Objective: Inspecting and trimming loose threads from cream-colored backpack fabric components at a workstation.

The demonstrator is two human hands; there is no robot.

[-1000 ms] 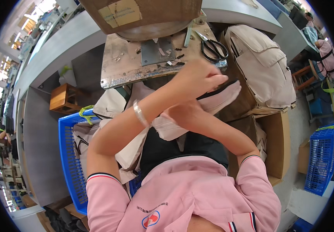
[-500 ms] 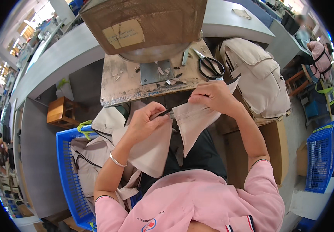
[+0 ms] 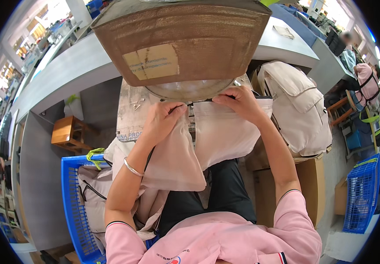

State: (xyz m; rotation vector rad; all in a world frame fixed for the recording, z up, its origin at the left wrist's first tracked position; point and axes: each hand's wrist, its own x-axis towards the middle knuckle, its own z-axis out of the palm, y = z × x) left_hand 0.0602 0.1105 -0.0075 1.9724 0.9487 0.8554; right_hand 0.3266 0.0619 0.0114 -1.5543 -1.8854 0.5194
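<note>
Head view. We see the left hand (image 3: 166,118) with its fingers closed in a pinch on the upper edge of the left beige panel (image 3: 174,165), which hangs down over the person's lap. We see the right hand (image 3: 241,104) pinching the upper edge of the right beige panel (image 3: 227,132) in the same way, its fingers narrow on the cloth. The panels hang side by side with a thin gap near their tops; we cannot tell whether they are joined there.

Both hands are at the near side of the worktop (image 3: 130,103), just below the brown housing (image 3: 212,59) and its round rim (image 3: 185,91). To the right, we note a beige backpack (image 3: 293,101) above an open carton (image 3: 312,182). To the left, a blue basket (image 3: 68,189) holds beige fabric goods (image 3: 94,207); a wooden stool (image 3: 65,129) stands beyond it.
</note>
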